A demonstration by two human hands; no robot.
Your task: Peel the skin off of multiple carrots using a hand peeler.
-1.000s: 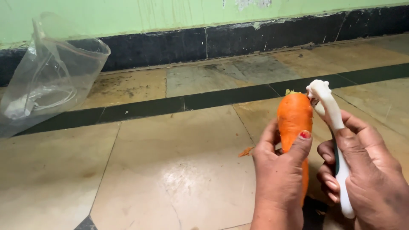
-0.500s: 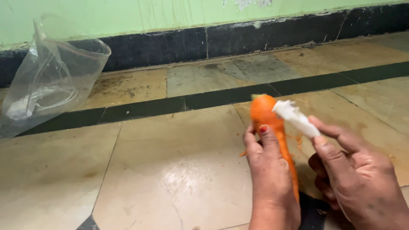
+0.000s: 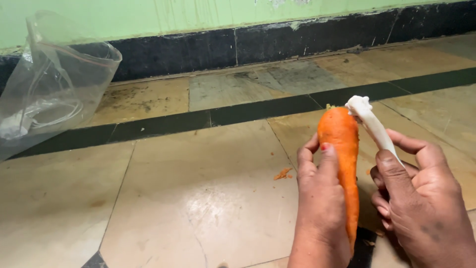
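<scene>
Half a second ago the white peeler (image 3: 373, 126) lay across the upper part of the carrot (image 3: 342, 164), with its head over the orange flesh; now its head stands at the top end of the carrot, on the right side, touching or nearly touching the tip. One second ago it stood in a very similar place. So the peeler went down along the carrot and came back up to the top, which I judge to be one peeling stroke finished and the tool placed for another. The carrot has also risen a little and stands almost upright again.

The left hand (image 3: 320, 208) is closed around the lower middle of the carrot; its fingers (image 3: 327, 164) wrap the left side, and one nail is painted red. The right hand (image 3: 421, 198) is closed on the handle of the peeler, the fingers curled around it (the lower end of the handle is hidden inside the hand). The carrot is held in the air above the tiled floor (image 3: 198, 198), at the right of the view.

Counting: one carrot, one peeler, two hands. On the floor lies one small cluster of orange peel scraps (image 3: 283, 173), just left of the left hand. One clear plastic bag (image 3: 54, 84) stands open at the far left, near the dark base of the green wall (image 3: 148, 15), well apart from the hands.
</scene>
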